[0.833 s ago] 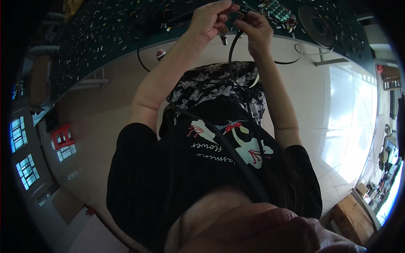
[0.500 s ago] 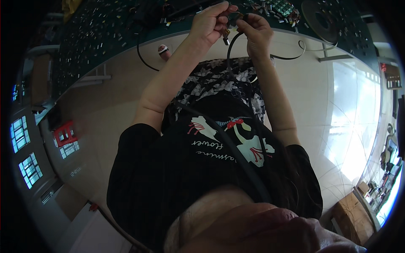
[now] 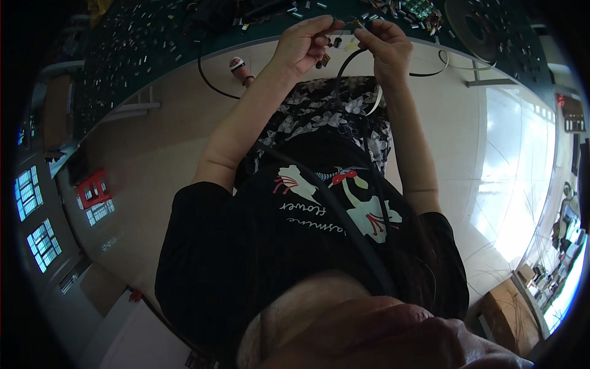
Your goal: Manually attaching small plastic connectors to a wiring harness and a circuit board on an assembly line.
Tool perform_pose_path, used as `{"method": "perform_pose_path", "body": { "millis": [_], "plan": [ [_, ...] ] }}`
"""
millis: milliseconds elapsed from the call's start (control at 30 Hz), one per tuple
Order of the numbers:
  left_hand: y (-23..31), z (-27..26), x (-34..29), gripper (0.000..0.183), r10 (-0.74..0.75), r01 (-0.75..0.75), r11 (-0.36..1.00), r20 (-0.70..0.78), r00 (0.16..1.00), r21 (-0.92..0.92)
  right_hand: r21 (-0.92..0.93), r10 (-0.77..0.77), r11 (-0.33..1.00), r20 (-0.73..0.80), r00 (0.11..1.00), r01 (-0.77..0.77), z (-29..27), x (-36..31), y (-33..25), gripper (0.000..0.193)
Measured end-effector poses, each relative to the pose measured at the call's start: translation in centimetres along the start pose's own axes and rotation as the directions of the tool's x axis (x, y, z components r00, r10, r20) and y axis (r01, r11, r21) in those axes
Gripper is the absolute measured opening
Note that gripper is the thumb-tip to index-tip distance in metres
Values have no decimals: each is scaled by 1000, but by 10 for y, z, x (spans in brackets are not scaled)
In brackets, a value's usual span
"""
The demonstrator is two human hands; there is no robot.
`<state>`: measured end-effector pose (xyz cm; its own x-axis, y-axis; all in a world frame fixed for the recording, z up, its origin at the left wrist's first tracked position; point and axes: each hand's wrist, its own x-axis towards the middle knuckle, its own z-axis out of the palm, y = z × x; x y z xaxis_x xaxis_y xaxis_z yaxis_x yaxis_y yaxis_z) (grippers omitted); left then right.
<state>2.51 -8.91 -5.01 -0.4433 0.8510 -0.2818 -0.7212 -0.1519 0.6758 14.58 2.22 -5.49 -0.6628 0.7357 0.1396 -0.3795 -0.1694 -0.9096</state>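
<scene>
Both my hands are raised in front of the green table's near edge. My left hand (image 3: 301, 48) is closed, thumb and forefinger pinched toward the right hand. Under its curled fingers hang small metal parts (image 3: 337, 42) and an amber-brown tab (image 3: 325, 60). My right hand (image 3: 388, 52) pinches a tiny brownish piece (image 3: 357, 24) at its fingertips; its exact kind is too small to make out. The two sets of fingertips are close together. A dark flat strip (image 3: 345, 66) curves from beneath my right hand down toward my lap.
Many small metal cylinders lie scattered over the green table (image 3: 123, 77). Green boards (image 3: 420, 7) and a large dark reel (image 3: 468, 29) sit at the far right, with a pale looped strip (image 3: 444, 61) beneath. A red stool (image 3: 93, 189) stands at left, a brown box (image 3: 510, 313) at lower right.
My right hand has shifted slightly right and down; the left has dropped a little. The small parts under my left fingers hang differently, and the dark strip has moved slightly right.
</scene>
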Motion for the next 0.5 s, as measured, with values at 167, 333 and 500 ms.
{"method": "perform_pose_path", "body": {
  "millis": [167,333,500],
  "plan": [
    [9,0,-10,18,292,-278,915,-7,956,292,-400,25,916,106,994,19,-9,4,-18,25],
    [11,9,-13,25,184,-243,788,160,970,565,-624,108,778,244,964,70,-8,8,-21,27],
    [5,9,-17,30,71,-178,647,174,982,741,-590,233,808,295,927,-16,-6,9,-24,28]
  ]
}}
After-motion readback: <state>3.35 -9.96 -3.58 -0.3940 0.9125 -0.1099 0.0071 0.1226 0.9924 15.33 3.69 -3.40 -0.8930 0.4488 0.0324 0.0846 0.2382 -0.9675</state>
